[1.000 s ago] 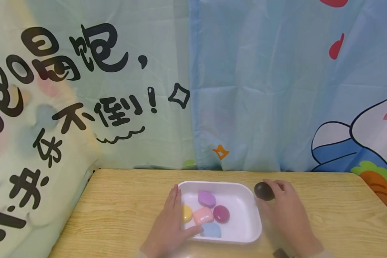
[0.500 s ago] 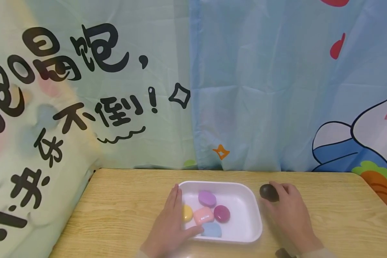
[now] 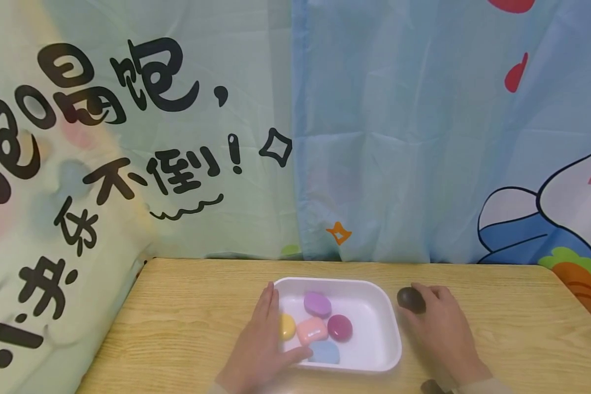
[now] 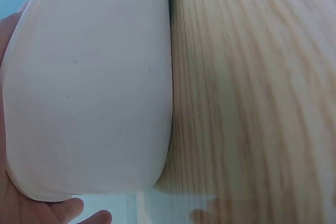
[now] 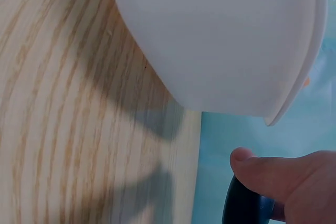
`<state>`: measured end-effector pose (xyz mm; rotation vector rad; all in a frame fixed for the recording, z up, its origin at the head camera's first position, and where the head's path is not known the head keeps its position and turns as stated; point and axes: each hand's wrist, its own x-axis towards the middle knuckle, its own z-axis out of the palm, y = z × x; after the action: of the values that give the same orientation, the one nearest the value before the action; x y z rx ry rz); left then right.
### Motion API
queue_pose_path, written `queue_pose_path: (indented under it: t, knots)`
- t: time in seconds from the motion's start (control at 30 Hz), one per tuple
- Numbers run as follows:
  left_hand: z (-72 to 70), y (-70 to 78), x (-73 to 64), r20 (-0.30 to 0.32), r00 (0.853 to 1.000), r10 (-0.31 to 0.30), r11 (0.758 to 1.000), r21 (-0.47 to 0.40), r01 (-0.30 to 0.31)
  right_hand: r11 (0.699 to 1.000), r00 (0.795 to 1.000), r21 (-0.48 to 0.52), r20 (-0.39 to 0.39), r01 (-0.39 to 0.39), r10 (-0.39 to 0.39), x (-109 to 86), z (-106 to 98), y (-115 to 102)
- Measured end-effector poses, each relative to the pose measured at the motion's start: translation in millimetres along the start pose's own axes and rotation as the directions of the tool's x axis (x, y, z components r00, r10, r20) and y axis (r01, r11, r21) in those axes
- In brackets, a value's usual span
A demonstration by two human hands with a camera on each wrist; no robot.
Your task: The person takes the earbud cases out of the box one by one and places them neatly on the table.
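In the head view a white tray [image 3: 374,342] stands on the table with several smooth pieces in it. They are a purple oval [image 3: 317,303], a yellow round [image 3: 288,326], a pink block [image 3: 312,331], a magenta round [image 3: 340,328] and a light blue piece [image 3: 324,352]. My left hand [image 3: 258,336] rests along the tray's left side, fingers straight and thumb over the front rim. Right of the tray, my right hand [image 3: 443,328] pinches a dark, pebble-like oval [image 3: 407,300] between thumb and fingers. The right wrist view shows only part of this dark oval [image 5: 242,203].
The wooden table [image 3: 177,317] extends to both sides of the tray. Behind its back edge hangs a printed cloth [image 3: 374,164], and another part of the cloth [image 3: 10,295] comes down at the left. A dark item [image 3: 430,387] shows by my right wrist.
My right hand has shifted slightly right, away from the tray, and a little nearer to me, still holding the dark oval. The left hand and the tray have stayed put.
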<state>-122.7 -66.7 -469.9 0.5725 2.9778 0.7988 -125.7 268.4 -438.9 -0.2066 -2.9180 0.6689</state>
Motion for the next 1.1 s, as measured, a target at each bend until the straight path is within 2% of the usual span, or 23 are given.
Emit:
queue_pose_path:
  t: [0.2, 0.43, 0.77, 1.1]
  knots:
    - [0.9, -0.3, 0.1, -0.008, 1.0, 0.012, 1.0, 0.002, -0.012, 0.999, 0.999, -0.006, -0.015, 0.044, -0.045, 1.3, 4, 8]
    - [1.4, 0.6, -1.3, -0.021, 1.0, -0.008, 1.0, -0.019, 0.008, 0.997, 0.997, -0.005, -0.032, 0.071, -0.071, -0.5, 8, 12]
    - [4.1, -0.9, 0.6, -0.033, 0.999, -0.035, 0.999, -0.02, 0.035, 1.0, 0.999, -0.014, 0.05, -0.004, 0.004, 2.0, 10, 13]
    - [4.1, 4.6, 0.3, -0.048, 0.998, -0.051, 0.998, -0.044, 0.048, 0.999, 0.996, -0.03, 0.083, -0.024, 0.026, 2.3, 11, 15]
